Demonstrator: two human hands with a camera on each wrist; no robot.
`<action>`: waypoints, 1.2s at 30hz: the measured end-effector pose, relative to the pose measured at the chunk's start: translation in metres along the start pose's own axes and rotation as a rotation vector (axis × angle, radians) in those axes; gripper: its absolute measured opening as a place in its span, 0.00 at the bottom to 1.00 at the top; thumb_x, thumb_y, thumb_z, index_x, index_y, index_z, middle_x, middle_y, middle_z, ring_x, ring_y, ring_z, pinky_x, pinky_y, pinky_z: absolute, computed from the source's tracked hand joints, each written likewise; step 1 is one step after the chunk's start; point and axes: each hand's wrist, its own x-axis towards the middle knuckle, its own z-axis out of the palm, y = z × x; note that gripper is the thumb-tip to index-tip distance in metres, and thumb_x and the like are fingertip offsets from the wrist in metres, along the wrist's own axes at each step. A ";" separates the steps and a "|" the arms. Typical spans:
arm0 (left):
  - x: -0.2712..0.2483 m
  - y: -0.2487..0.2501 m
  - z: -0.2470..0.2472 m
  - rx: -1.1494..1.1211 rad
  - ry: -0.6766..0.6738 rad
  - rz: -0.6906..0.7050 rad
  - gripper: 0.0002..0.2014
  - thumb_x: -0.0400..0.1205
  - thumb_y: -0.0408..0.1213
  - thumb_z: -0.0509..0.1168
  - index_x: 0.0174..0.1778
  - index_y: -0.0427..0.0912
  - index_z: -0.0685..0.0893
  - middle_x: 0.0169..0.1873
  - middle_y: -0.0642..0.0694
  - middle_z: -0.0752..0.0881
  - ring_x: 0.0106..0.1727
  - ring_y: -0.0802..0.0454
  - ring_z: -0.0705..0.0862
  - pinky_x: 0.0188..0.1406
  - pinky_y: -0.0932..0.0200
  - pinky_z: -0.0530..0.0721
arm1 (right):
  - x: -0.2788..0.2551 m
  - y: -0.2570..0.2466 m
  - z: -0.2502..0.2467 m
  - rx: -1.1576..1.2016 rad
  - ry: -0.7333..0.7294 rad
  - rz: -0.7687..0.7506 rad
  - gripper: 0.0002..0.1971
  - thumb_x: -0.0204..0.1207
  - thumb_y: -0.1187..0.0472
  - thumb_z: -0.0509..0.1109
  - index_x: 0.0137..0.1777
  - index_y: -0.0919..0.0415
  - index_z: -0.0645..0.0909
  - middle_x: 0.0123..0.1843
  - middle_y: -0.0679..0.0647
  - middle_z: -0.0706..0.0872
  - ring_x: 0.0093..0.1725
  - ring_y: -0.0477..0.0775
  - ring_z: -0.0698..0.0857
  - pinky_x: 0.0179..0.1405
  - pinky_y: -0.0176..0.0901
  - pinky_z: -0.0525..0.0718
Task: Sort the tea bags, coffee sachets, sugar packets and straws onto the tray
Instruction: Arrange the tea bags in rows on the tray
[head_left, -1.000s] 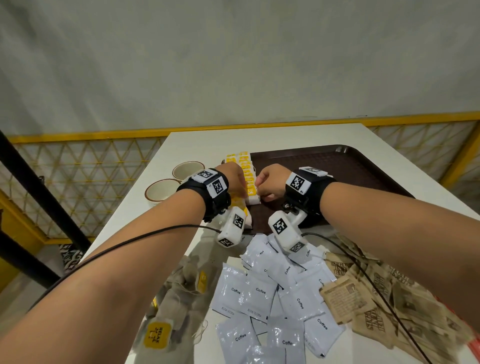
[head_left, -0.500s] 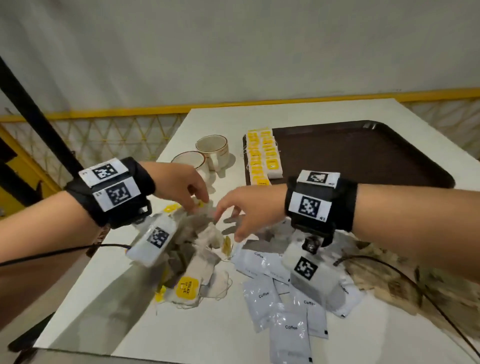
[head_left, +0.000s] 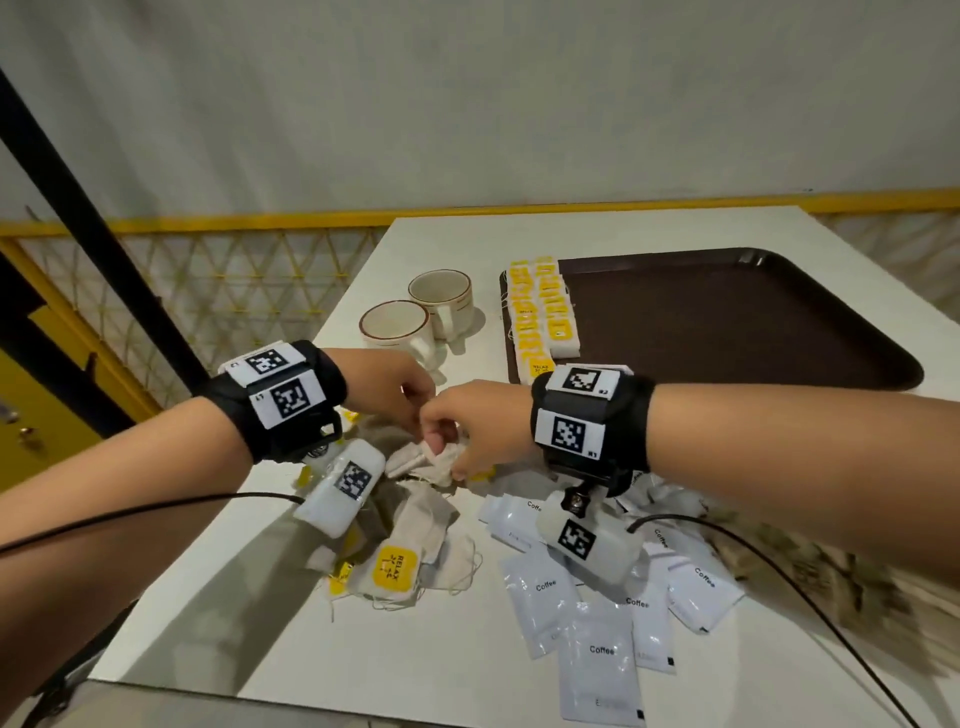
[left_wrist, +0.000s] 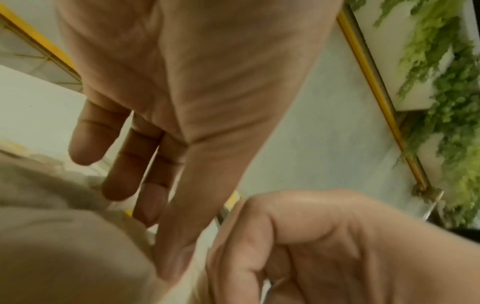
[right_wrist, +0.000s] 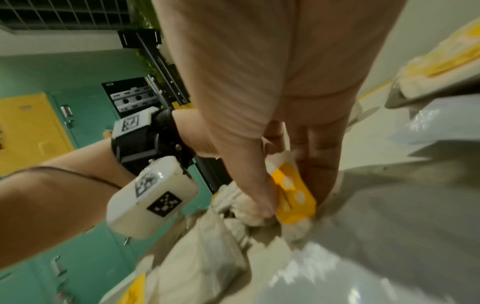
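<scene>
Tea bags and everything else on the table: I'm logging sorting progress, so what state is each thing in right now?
Tea bags on tray: lined up along its left edge.
Loose tea bags: heaped on the table.
Right hand: pinching a tea bag from the heap.
Left hand: fingers over the heap; grip unclear.
Coffee sachets: scattered, unsorted.
Tray: mostly bare.
Cups: upright, empty.

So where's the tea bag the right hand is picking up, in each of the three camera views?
Head: the tea bag is at picture centre, under the right hand, on top of the tea bag pile.
Left wrist: too blurred to tell it from the pale pile at lower left.
Right wrist: the yellow-tagged bag is right of centre, pinched at the fingertips.
Shared landmark: the left hand, meeting the right over the pile.
</scene>
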 end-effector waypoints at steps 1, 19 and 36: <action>-0.001 -0.001 -0.002 -0.021 0.021 0.005 0.08 0.77 0.43 0.72 0.49 0.46 0.87 0.37 0.51 0.85 0.37 0.57 0.78 0.42 0.62 0.76 | -0.002 0.001 -0.003 0.017 0.011 0.002 0.12 0.67 0.64 0.78 0.46 0.56 0.79 0.45 0.50 0.80 0.44 0.50 0.78 0.38 0.35 0.73; 0.014 0.094 0.010 -1.501 0.356 0.197 0.12 0.84 0.20 0.52 0.49 0.34 0.80 0.32 0.41 0.85 0.26 0.54 0.84 0.30 0.59 0.87 | -0.100 0.049 -0.019 1.508 0.568 0.224 0.07 0.77 0.75 0.66 0.48 0.63 0.76 0.43 0.59 0.84 0.35 0.48 0.87 0.34 0.37 0.87; 0.022 0.097 0.040 -1.526 0.340 0.240 0.07 0.73 0.33 0.70 0.44 0.36 0.84 0.37 0.42 0.88 0.35 0.50 0.87 0.34 0.58 0.89 | -0.114 0.055 -0.002 1.356 0.704 0.332 0.04 0.78 0.63 0.69 0.43 0.63 0.82 0.36 0.55 0.87 0.31 0.48 0.84 0.28 0.38 0.82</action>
